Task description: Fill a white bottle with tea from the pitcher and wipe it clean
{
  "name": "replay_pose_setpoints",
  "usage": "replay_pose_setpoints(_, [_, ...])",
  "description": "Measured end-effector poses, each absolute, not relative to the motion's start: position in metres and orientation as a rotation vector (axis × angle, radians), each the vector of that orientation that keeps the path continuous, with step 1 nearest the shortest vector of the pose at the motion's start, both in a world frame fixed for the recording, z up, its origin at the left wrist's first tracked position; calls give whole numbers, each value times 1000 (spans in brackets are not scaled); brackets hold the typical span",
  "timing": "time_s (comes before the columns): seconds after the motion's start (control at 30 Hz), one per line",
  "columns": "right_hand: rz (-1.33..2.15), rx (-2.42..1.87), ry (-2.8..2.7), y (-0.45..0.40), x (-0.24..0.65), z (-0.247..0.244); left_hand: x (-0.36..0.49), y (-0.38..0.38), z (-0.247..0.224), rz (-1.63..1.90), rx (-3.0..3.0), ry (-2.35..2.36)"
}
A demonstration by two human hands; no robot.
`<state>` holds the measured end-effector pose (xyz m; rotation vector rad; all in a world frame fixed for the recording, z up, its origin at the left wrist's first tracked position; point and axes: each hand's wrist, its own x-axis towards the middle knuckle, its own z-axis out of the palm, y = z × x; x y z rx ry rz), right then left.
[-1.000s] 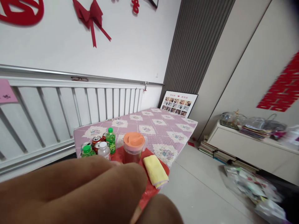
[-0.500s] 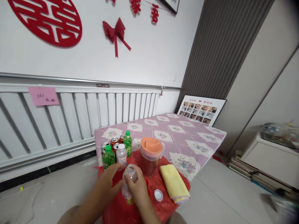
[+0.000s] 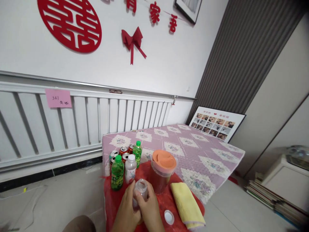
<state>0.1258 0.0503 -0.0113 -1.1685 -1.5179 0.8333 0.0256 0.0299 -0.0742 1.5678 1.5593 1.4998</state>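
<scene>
A clear open-topped bottle (image 3: 141, 187) stands between my two hands, low in the middle of the view. My left hand (image 3: 127, 206) is wrapped round its left side, and my right hand (image 3: 149, 203) grips its right side with the thumb across the front. Its lower part is hidden by my fingers. Just behind is a pitcher (image 3: 160, 177) of dark liquid with an orange lid (image 3: 164, 159). A white cap (image 3: 169, 217) lies on the red cloth (image 3: 145, 170) to the right, beside a folded yellow cloth (image 3: 187, 204).
Green-capped bottles (image 3: 117, 174) (image 3: 137, 154), a white-capped bottle (image 3: 130, 169) and several drink cans (image 3: 124, 150) stand at the left of the red cloth. A patterned purple cover (image 3: 181, 141) stretches behind, beside a white radiator (image 3: 91, 119).
My left hand has moved in from the left and closed round the clear bottle, which my right hand was holding. The view has shifted, so the scene sits slightly further right and lower.
</scene>
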Motion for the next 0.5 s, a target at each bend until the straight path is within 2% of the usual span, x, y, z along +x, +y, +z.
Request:
replay_pose_setpoints(0.23, [879, -1154, -1511, 54, 131, -21, 25, 37, -99, 1381, 1524, 1474])
replay_pose_setpoints(0.5, [786, -1097, -1384, 61, 124, -43, 40, 34, -79, 1500, 1382, 1686])
